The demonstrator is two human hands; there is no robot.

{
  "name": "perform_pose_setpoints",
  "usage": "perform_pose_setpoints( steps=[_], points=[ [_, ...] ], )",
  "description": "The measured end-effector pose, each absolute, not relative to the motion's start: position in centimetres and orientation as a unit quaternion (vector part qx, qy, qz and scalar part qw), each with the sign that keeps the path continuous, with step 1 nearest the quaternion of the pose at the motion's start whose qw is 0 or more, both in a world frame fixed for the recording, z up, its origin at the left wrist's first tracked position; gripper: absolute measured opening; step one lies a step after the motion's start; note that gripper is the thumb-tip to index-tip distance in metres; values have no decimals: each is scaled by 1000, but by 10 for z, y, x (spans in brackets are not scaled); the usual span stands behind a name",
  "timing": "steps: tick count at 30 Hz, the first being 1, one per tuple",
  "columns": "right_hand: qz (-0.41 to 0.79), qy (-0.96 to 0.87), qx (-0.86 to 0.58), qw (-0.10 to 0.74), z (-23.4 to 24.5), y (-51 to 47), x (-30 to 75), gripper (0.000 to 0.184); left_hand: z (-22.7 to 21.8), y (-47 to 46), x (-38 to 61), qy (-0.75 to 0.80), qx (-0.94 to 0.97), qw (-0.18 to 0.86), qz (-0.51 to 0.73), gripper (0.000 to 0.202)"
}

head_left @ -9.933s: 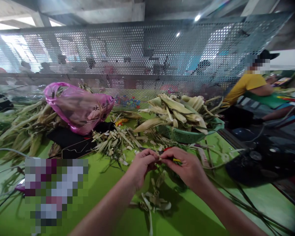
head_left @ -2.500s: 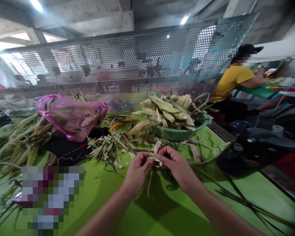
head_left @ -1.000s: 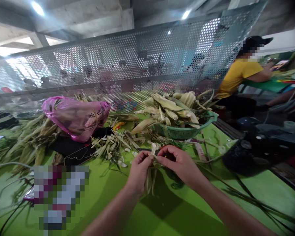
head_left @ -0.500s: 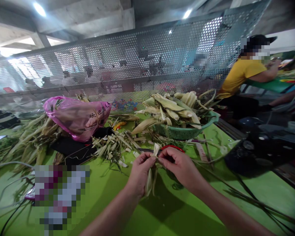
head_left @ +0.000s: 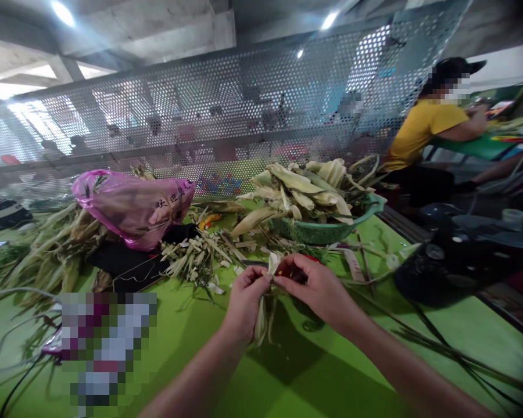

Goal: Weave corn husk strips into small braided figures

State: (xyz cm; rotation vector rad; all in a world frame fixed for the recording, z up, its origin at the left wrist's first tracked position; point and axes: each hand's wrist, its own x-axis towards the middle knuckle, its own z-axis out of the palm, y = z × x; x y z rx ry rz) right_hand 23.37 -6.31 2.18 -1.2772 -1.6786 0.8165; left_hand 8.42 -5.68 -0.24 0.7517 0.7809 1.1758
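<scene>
Between my two hands is a pale strip of corn husk, its folded top (head_left: 273, 262) standing above my fingertips and its loose ends hanging below. My left hand (head_left: 246, 302) is closed, pinching the husk between thumb and fingers. Close against it, my right hand (head_left: 310, 288) pinches the same spot with thumb and forefinger. Exactly how the husk is folded or tied there is too small to make out. Just behind my hands lies a tool with a red handle (head_left: 312, 259) and a dark blade, partly hidden by my right hand.
A green basket (head_left: 316, 233) heaped with dry corn husks stands behind my hands. Husk scraps (head_left: 200, 255) and a pink plastic bag (head_left: 133, 206) lie to the left. Long stalks (head_left: 453, 363) and a black container (head_left: 436, 264) are at right. A person in yellow (head_left: 429, 130) sits beyond.
My right hand has raised its knuckles and opened a wider gap between thumb and fingers, still at the husk. My left hand keeps its pinch. The whole view has shifted slightly.
</scene>
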Motion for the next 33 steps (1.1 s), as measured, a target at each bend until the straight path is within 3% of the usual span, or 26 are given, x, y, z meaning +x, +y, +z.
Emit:
perform_pose_setpoints(
  steps=[9, 16, 20, 33],
  points=[
    [379, -617, -502, 473, 25, -63, 234, 17, -9, -54, 81, 357, 515, 608, 488, 16],
    [331, -630, -515, 478, 25, -65, 232, 14, -1, -56, 83, 368, 506, 593, 507, 14],
    [371, -609, -515, 476, 26, -65, 230, 15, 5, -59, 82, 371, 521, 581, 504, 14],
    [483, -565, -474, 473, 20, -65, 223, 28, -2, -54, 79, 309, 291, 726, 541, 23]
  ],
)
